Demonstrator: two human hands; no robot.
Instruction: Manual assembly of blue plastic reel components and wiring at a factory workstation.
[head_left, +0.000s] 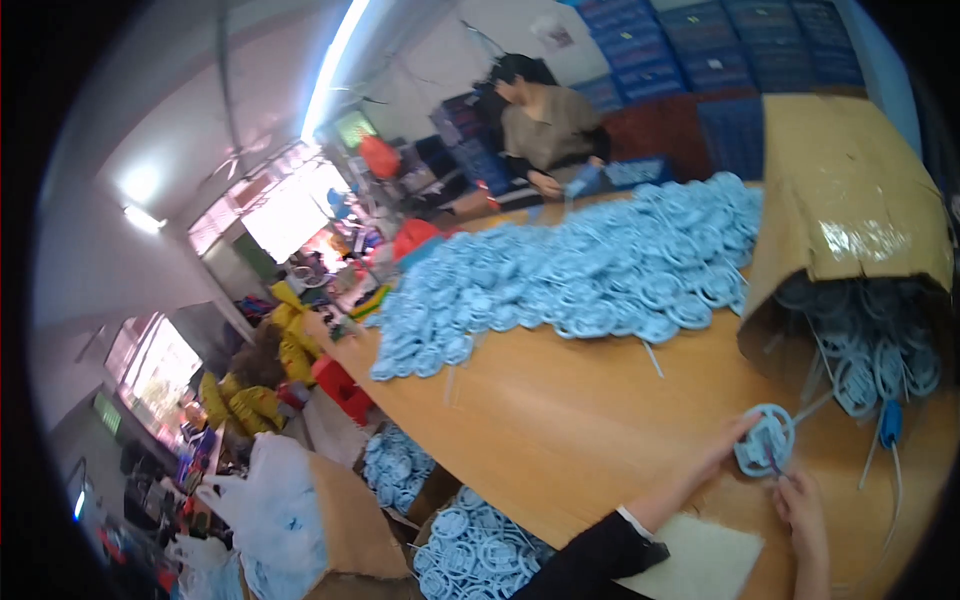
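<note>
My left hand (730, 446) is closed on the left rim of a light blue round plastic piece (765, 440), an open ring with a raised shape inside. The piece is held above the wooden table (560, 420) at the right. Just below its lower edge, my right hand (798, 498) is closed, fingers pinched together. Something thin and dark shows between those fingertips and the piece, too small and blurred to name. A pale sheet (695, 560) lies on the table beneath my left forearm.
A large heap of blue plastic pieces (580, 265) covers the far table. At right, a cardboard box (850, 190) lies open with more pieces spilling out, beside a small blue tool (890, 424). Boxes of pieces (480, 550) stand below the table's left edge. Another person (550, 125) works across.
</note>
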